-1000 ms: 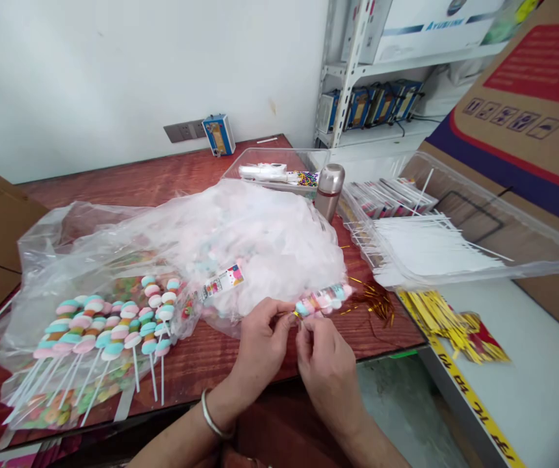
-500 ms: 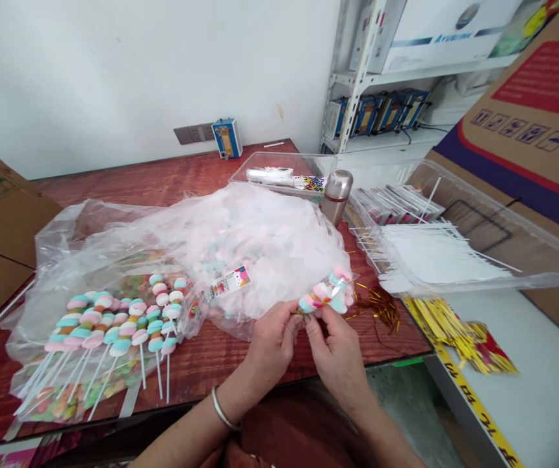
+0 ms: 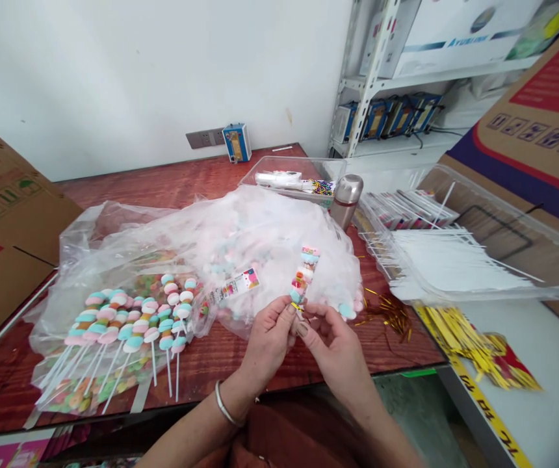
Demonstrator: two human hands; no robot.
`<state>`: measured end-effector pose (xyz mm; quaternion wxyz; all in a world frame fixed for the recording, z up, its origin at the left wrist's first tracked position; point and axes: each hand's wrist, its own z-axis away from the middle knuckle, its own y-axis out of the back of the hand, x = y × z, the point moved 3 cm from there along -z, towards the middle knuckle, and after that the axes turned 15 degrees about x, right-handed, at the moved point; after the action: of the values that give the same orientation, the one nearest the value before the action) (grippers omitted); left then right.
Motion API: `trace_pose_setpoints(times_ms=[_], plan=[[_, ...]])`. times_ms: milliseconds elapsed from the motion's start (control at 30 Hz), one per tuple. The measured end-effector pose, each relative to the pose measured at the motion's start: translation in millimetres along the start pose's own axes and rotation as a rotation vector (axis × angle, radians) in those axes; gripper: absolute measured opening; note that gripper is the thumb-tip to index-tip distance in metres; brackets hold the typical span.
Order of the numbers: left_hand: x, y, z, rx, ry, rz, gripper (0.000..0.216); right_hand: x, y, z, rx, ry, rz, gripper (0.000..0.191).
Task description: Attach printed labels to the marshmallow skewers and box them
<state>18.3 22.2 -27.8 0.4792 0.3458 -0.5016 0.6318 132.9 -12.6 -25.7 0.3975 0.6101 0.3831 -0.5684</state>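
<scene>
Wrapped candy (image 3: 303,276) is in front of you, over the table (image 3: 201,359), and in this view it stands nearly upright before the big plastic bag (image 3: 279,227). Your left hand (image 3: 268,335) pinches its lower end between thumb and forefinger. Your right hand (image 3: 335,341) is curled, thumb and fingers close together just beside this end; I cannot tell whether they grip something. If the left pinch becomes loose, the candy could, I think, turn or drop onto the table. If you twist too hard, the clear wrapper (image 3: 305,268) could tear; if too little, the yellow tie (image 3: 298,307) might slip off. The candy looks narrow: at the top a pink label (image 3: 310,250), below it pieces (image 3: 299,283) in white, pale blue and orange-red, and at the bottom this small tie.
</scene>
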Motion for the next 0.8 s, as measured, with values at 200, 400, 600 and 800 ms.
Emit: trace_pose_setpoints(times_ms=[200, 400, 600, 800], plan=[[-2, 0, 6, -0.021, -0.044, -0.051, 0.034, -11, -6, -2, 0.016, -0.039, -0.115, 0.021], [-4, -3, 10, -0.042, -0.007, -0.001, 0.031, -17, -3, 1, 0.145, 0.223, 0.101, 0.017], [9, 6, -1, -0.26, -0.192, -0.087, 0.02, -25, 3, 1, 0.063, 0.338, 0.153, 0.018], [48, 22, -3, -0.365, -0.655, -0.236, 0.022, -39, 7, 4, -0.165, 0.301, 0.179, 0.014]])
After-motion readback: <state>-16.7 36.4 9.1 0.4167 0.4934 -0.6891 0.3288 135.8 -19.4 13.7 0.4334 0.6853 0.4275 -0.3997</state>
